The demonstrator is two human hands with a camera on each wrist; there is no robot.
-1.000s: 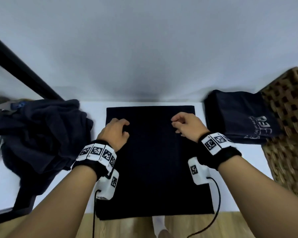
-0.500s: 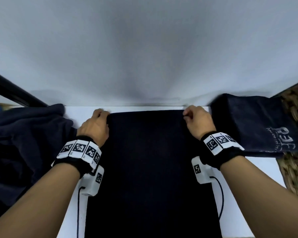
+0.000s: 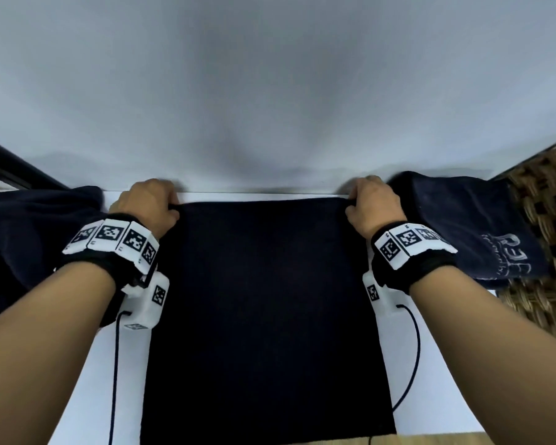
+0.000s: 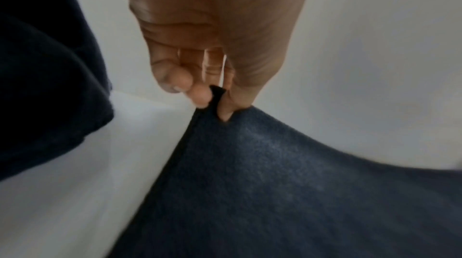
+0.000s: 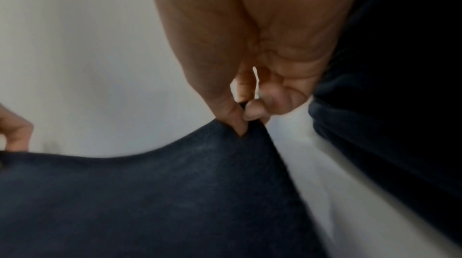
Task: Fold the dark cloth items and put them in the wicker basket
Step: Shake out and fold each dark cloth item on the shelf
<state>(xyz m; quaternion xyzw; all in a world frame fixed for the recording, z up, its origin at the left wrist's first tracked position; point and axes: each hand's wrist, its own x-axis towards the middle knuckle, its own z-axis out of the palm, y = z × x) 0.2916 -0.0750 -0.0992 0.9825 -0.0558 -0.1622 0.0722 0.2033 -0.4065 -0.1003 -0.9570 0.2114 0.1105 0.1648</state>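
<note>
A dark cloth (image 3: 264,316) lies flat on the white table (image 3: 87,380), folded into a long rectangle. My left hand (image 3: 148,203) pinches its far left corner, and the left wrist view shows the dark cloth (image 4: 275,183) caught between thumb and forefinger of the left hand (image 4: 212,96). My right hand (image 3: 371,203) pinches the far right corner; the right wrist view shows the same pinch of the right hand (image 5: 243,112) on the dark cloth (image 5: 162,193). A folded dark cloth with white print (image 3: 469,226) lies against the wicker basket (image 3: 546,239) at right.
A heap of unfolded dark cloth (image 3: 29,245) fills the left side of the table. A white wall (image 3: 270,91) rises right behind the table's far edge. A black bar (image 3: 10,168) slants at far left. Wrist cables (image 3: 114,364) trail over the table.
Both hands have moved from the middle of the cloth out to its far corners and taken hold of them. The head view has dipped closer to the table.
</note>
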